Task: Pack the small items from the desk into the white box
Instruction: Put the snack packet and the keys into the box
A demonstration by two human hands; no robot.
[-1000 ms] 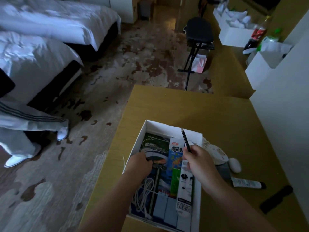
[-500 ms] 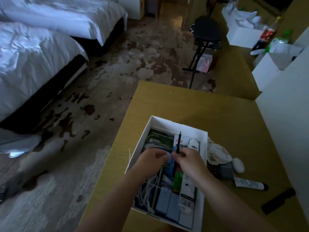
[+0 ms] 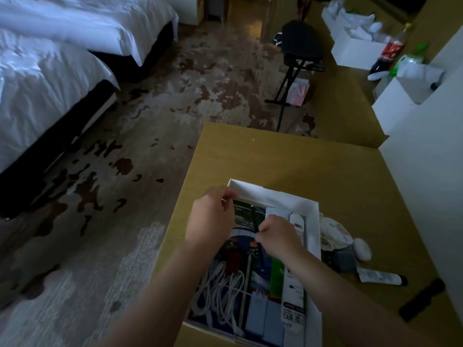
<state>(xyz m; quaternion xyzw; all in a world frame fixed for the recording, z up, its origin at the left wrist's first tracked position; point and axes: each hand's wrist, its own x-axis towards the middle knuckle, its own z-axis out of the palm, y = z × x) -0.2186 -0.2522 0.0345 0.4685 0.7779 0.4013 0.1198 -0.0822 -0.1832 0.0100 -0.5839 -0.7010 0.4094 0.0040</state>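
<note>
While both of my hands work inside the open white cardboard box on the tan wooden desk, I judge the packing well along. My right hand pinches a slim black pen, laying it lengthwise over the printed packets. My left hand hovers curled at the box's far left corner; whether it grips anything I cannot tell. A coiled white cable already lies inside. Just right of the box, still on the desk, wait a white oval case, a white tube with a black cap and a flat black bar. Next I would let the pen go and reach right for those.
</note>
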